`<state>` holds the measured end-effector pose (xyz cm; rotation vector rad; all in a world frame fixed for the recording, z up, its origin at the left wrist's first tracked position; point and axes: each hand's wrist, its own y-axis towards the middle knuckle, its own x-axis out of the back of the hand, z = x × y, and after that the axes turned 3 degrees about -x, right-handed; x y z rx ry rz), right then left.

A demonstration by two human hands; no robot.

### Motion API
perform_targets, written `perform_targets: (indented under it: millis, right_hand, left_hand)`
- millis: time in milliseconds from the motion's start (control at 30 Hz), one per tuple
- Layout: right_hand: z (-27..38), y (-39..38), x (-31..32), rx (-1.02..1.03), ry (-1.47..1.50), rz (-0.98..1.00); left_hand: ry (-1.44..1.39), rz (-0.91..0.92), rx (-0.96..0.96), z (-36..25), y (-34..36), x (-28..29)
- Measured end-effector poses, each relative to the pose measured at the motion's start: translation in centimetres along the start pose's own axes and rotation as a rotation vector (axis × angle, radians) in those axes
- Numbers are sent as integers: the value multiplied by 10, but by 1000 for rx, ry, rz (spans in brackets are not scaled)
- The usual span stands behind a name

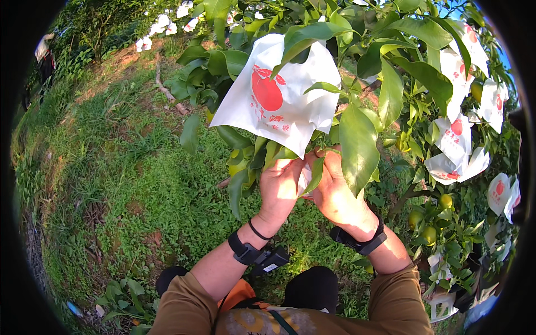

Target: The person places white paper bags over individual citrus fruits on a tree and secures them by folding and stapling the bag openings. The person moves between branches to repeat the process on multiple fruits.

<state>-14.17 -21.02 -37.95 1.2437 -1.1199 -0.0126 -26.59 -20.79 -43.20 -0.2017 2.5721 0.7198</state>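
Observation:
A white paper fruit bag [282,95] with a red fruit print hangs on a leafy branch in front of me. My left hand [279,187] grips the bag's lower corner from the left. My right hand [335,192] pinches the same folded edge from the right, partly behind a large green leaf [357,148]. Both hands touch each other around the bag's mouth. What the bag covers is hidden. Each wrist carries a black band.
More white bags [455,142] hang in the tree on the right, with unbagged green-yellow fruit [430,231] below them. Grass and bare earth slope away on the left. A person [43,53] stands far off at the upper left.

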Motion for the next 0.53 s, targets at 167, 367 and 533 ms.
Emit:
perform_targets:
  millis: [167, 367, 533]
  right_hand:
    - [8, -7, 2, -253, 225, 86]
    - [-1, -11, -8, -257, 124, 103]
    - [-19, -18, 6, -122, 515, 19]
  left_hand:
    - [-92, -17, 168, -3, 3, 3]
    - [-167, -47, 183, -13, 13, -6]
    - [-304, -64, 130, -7, 19, -6]
